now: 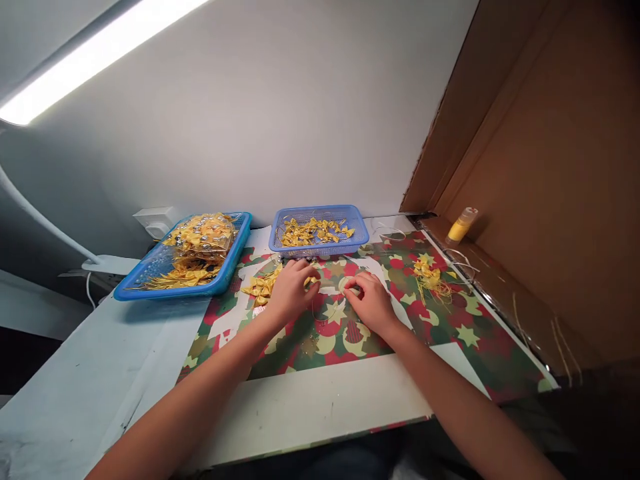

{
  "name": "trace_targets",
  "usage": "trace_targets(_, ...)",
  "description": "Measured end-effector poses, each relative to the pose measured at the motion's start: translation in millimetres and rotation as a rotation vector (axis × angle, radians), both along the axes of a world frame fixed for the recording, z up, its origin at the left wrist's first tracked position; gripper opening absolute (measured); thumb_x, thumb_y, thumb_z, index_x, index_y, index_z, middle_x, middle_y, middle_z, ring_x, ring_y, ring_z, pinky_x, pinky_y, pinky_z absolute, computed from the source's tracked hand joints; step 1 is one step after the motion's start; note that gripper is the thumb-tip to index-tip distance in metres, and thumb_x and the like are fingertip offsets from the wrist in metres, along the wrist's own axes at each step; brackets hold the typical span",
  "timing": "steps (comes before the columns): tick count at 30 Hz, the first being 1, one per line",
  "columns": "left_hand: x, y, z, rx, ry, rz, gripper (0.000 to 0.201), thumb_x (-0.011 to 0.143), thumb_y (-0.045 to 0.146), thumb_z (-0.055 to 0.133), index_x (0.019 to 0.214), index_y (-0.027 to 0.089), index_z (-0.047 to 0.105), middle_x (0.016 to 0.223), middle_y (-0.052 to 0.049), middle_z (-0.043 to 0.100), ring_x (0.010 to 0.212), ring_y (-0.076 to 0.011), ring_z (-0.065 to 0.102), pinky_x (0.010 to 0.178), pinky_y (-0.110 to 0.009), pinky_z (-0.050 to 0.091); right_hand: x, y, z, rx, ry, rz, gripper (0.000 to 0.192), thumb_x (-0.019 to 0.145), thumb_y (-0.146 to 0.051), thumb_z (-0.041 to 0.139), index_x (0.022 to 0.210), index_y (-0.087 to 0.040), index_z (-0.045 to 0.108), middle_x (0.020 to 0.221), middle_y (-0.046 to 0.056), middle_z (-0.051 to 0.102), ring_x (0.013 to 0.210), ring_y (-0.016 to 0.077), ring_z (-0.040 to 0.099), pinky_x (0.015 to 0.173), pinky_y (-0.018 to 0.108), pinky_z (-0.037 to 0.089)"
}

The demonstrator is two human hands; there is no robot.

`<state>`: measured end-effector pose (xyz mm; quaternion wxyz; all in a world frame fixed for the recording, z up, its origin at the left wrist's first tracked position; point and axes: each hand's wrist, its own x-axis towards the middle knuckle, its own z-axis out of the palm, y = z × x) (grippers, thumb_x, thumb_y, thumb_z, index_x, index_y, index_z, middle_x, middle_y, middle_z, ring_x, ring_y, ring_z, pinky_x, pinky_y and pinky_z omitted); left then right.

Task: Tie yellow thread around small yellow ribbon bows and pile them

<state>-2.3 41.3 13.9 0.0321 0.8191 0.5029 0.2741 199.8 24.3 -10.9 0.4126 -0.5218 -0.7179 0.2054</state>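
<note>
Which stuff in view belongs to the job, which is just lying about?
Likely the job: thin strand between left hand and right hand; pile of yellow bows; bows in the small basket.

Apparently just around: yellow bottle; white box by the wall.

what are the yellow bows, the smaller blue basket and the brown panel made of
Yellow bows: probably satin ribbon, glossy, judging by bright folds.
Smaller blue basket: apparently moulded plastic, slight sheen, with perforated walls.
Brown panel: likely cardboard, mostly matte, its cut edge looking ragged.
</note>
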Motion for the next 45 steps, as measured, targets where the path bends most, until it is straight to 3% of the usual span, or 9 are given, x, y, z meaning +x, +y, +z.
trace_targets(4, -16.6, -29.0, -14.0, -0.025, 0.017, 0.088, 0.01, 0.083, 0.024, 0.055, 0.076, 0.02, 0.061, 0.085, -0.007, 0.061, 0.082, -0.0237, 0.052, 0.073, -0.036, 0.041, -13.1, -1.2, -4.0, -0.012, -0.198, 0.043, 0.009, 0.083, -0.017, 0.059, 0.077, -0.021, 0.063, 0.087, 0.004, 0.067, 0.087, 0.0225, 0.054, 0.082, 0.039, 0.04)
trace_targets(8, -22.8, -38.8, -20.3, -0.002, -0.031, 0.119, 0.01, 0.082, 0.023, 0.054, 0.074, 0.02, 0.06, 0.08, -0.006, 0.06, 0.079, -0.0227, 0.052, 0.071, -0.035, 0.041, -31.5, 13.2, 4.0, 0.026, -0.431, 0.238, 0.006, 0.084, -0.022, 0.065, 0.09, -0.021, 0.065, 0.099, 0.006, 0.067, 0.096, 0.0248, 0.052, 0.083, 0.041, 0.035)
trace_targets(15, -23.3, -40.2, -27.4, -0.025, -0.078, 0.057, 0.01, 0.082, 0.021, 0.054, 0.073, 0.021, 0.058, 0.079, -0.004, 0.06, 0.078, -0.0212, 0.053, 0.073, -0.034, 0.043, -48.2, 43.1, 20.6, -0.012, -0.665, 0.541, 0.011, 0.082, -0.02, 0.069, 0.074, -0.02, 0.062, 0.086, 0.005, 0.064, 0.094, 0.0239, 0.051, 0.085, 0.04, 0.033)
trace_targets(19, -20.3, -43.9, -27.5, -0.056, -0.206, 0.042, 0.006, 0.084, 0.025, 0.056, 0.085, 0.021, 0.06, 0.092, -0.006, 0.062, 0.092, -0.0237, 0.056, 0.082, -0.038, 0.045, -44.7, 32.0, 22.4, 0.032, -0.641, 0.52, 0.008, 0.089, -0.017, 0.059, 0.082, -0.019, 0.061, 0.089, 0.006, 0.064, 0.094, 0.0234, 0.051, 0.086, 0.04, 0.032)
trace_targets(23, -8.7, -51.2, -22.8, -0.222, -0.495, -0.05, 0.036, 0.088, 0.033, 0.056, 0.121, 0.021, 0.05, 0.122, -0.011, 0.058, 0.11, -0.0242, 0.055, 0.09, -0.038, 0.046, -35.3, 15.8, 29.0, 0.119, -0.515, 0.452, 0.011, 0.093, -0.021, 0.05, 0.086, -0.019, 0.058, 0.094, 0.006, 0.063, 0.092, 0.0226, 0.051, 0.082, 0.038, 0.031)
trace_targets(26, -0.9, -55.9, -21.2, -0.402, -0.579, -0.149, 0.025, 0.095, 0.039, 0.043, 0.101, 0.02, 0.057, 0.096, -0.006, 0.064, 0.085, -0.0183, 0.059, 0.075, -0.031, 0.047, -28.4, 7.2, 32.2, 0.208, -0.44, 0.425, 0.013, 0.094, -0.022, 0.048, 0.087, -0.019, 0.058, 0.094, 0.007, 0.063, 0.091, 0.0225, 0.051, 0.081, 0.037, 0.031)
trace_targets(29, 0.7, -56.9, -23.0, -0.413, -0.567, -0.185, 0.038, 0.097, 0.042, 0.034, 0.072, 0.019, 0.05, 0.069, 0.0, 0.053, 0.067, -0.0143, 0.049, 0.065, -0.027, 0.041, -22.5, 1.3, 30.0, 0.245, -0.353, 0.415, 0.015, 0.095, -0.025, 0.047, 0.086, -0.02, 0.059, 0.091, 0.005, 0.063, 0.089, 0.0216, 0.052, 0.08, 0.037, 0.031)
trace_targets(36, -1.8, -55.4, -24.4, -0.422, -0.569, -0.162, 0.041, 0.096, 0.044, 0.031, 0.067, 0.019, 0.042, 0.064, 0.002, 0.042, 0.063, -0.0129, 0.039, 0.061, -0.025, 0.034, -13.5, -4.2, 17.3, 0.244, -0.03, 0.296, 0.013, 0.087, -0.03, 0.06, 0.097, -0.022, 0.064, 0.094, 0.004, 0.064, 0.09, 0.0215, 0.055, 0.081, 0.037, 0.037)
trace_targets(45, 1.1, -57.2, -20.2, -0.493, -0.626, -0.195, 0.044, 0.093, 0.051, 0.037, 0.064, 0.018, 0.044, 0.064, 0.002, 0.043, 0.063, -0.0129, 0.038, 0.062, -0.026, 0.034, -21.2, -8.5, 12.9, 0.288, -0.101, 0.32, 0.008, 0.086, -0.022, 0.063, 0.08, -0.022, 0.068, 0.085, 0.002, 0.065, 0.083, 0.0182, 0.054, 0.077, 0.035, 0.034)
